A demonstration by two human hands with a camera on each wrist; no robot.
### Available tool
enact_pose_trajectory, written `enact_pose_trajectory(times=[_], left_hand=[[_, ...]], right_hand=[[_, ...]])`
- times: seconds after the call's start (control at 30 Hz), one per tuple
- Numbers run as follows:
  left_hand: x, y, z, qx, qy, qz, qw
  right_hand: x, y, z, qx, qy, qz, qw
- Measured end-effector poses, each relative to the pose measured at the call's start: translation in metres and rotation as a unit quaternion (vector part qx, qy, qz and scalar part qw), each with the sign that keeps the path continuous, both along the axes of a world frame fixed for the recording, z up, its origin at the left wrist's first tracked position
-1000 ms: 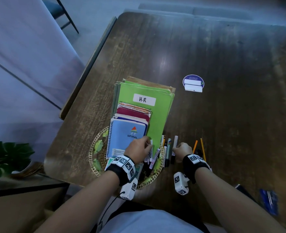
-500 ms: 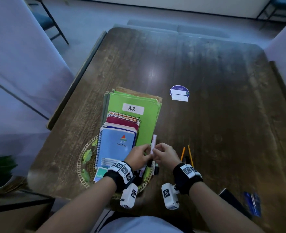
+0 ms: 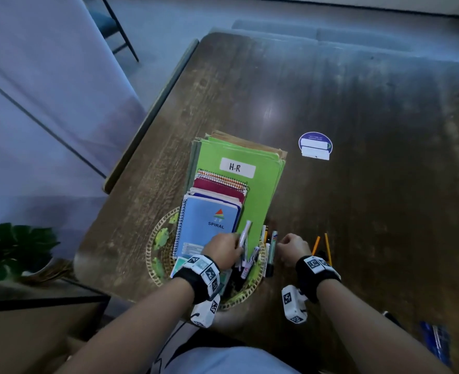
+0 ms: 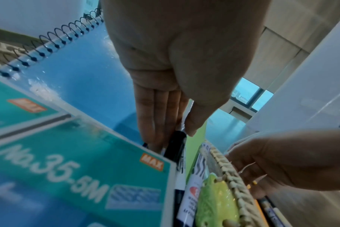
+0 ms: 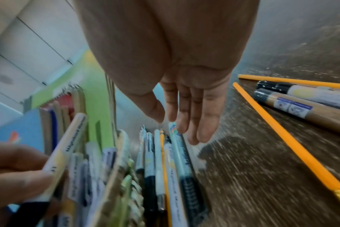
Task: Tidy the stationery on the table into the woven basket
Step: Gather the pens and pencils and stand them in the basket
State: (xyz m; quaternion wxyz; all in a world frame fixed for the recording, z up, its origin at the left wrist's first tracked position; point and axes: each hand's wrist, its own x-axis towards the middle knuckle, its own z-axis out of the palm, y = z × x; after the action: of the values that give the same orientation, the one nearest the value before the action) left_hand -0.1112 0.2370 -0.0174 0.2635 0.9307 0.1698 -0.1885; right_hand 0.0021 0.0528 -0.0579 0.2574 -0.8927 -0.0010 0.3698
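The woven basket (image 3: 156, 240) sits at the table's near edge, under a stack of green folders (image 3: 260, 190) and spiral notebooks (image 3: 209, 225). Several pens lie in it. My left hand (image 3: 236, 244) is over the basket's right side and pinches a white marker (image 3: 245, 232) between thumb and fingers; the left wrist view shows that marker's black cap (image 4: 175, 145). My right hand (image 3: 282, 242) hovers with nothing in it, fingers relaxed, just above a row of pens (image 5: 175, 153) lying on the table beside the basket rim (image 5: 132, 184).
Two yellow pencils (image 3: 326, 247) and two thick markers (image 5: 301, 104) lie on the table to the right of my right hand. A teal staple box (image 4: 87, 169) sits in the basket. A round blue sticker (image 3: 315, 145) is farther back on the table, and blue pens (image 3: 436, 344) lie off its near right.
Half a second ago both hands met at the white marker. Now my left hand holds it alone over the basket, and my right hand has moved back right above the pens on the table.
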Motion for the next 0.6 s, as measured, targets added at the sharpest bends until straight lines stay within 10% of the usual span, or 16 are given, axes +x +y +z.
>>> enact_pose_trajectory(times=[0.6], left_hand=[[0.004, -0.007, -0.008, 0.047, 0.117, -0.032, 0.992]], right_hand=[[-0.008, 0.006, -0.024, -0.053, 0.059, 0.027, 0.996]])
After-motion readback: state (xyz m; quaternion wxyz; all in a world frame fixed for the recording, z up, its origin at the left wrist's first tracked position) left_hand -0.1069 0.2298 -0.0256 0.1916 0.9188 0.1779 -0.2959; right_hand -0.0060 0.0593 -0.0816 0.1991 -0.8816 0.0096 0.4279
